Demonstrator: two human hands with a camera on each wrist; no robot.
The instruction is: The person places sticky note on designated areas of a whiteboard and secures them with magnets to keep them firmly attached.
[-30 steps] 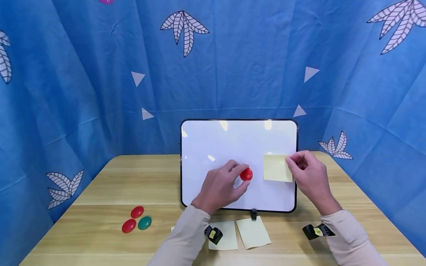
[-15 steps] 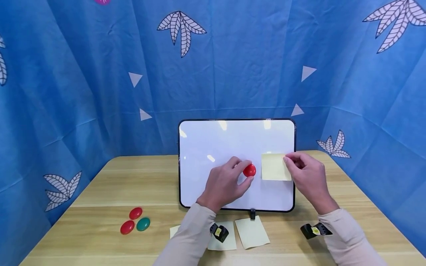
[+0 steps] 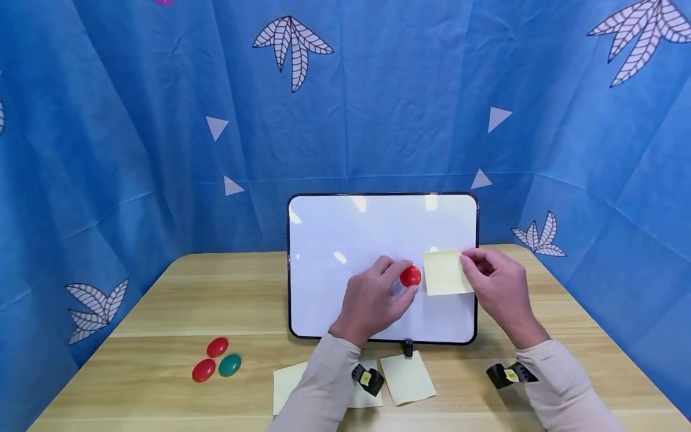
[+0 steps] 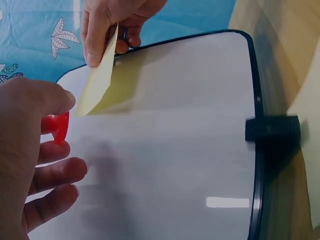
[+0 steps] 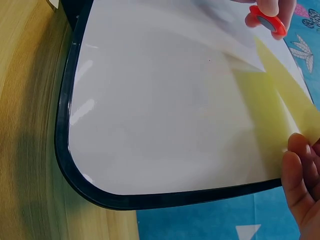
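My left hand (image 3: 375,300) pinches a round red magnet (image 3: 410,276) between thumb and fingers, just left of a pale yellow sticky note (image 3: 445,273). In the right wrist view the grey underside of the magnet (image 5: 267,21) shows, held off the board. My right hand (image 3: 499,285) pinches the note by its right edge, in front of the right part of a whiteboard (image 3: 345,300) with a black frame. Seen from the left wrist, the note (image 4: 100,82) stands tilted off the surface and casts a yellowish shadow on it.
Two red magnets (image 3: 203,370) and a green magnet (image 3: 230,365) lie on the wooden table at left. More pale notes (image 3: 407,378) lie before the whiteboard, partly under my left forearm. A black clip (image 3: 408,348) sits at the board's lower edge. A blue curtain (image 3: 345,120) hangs behind.
My left hand has moved right with the red magnet, closer to the note's left edge. The right hand keeps its pinch on the note, nearly in place. More of a note shows beside my left forearm.
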